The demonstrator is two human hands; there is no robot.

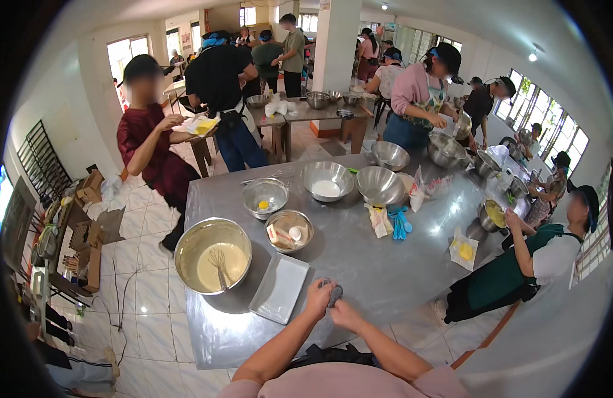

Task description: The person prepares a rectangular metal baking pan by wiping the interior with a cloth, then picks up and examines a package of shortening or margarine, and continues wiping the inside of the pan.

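Above the front edge of the steel table, both my hands are closed on a bunched grey cloth. My left hand grips its left side, and my right hand is on its lower end. Just left of my hands lies a rectangular metal baking pan. Beyond it, a large steel bowl contains pale batter with a wire whisk standing in it. A smaller bowl holds a white egg and a wrapped packet.
A glass bowl has a yolk in it. Farther back are steel bowls, one with white contents, and blue measuring spoons. A person in a green apron stands right; another in maroon stands left, beyond the table.
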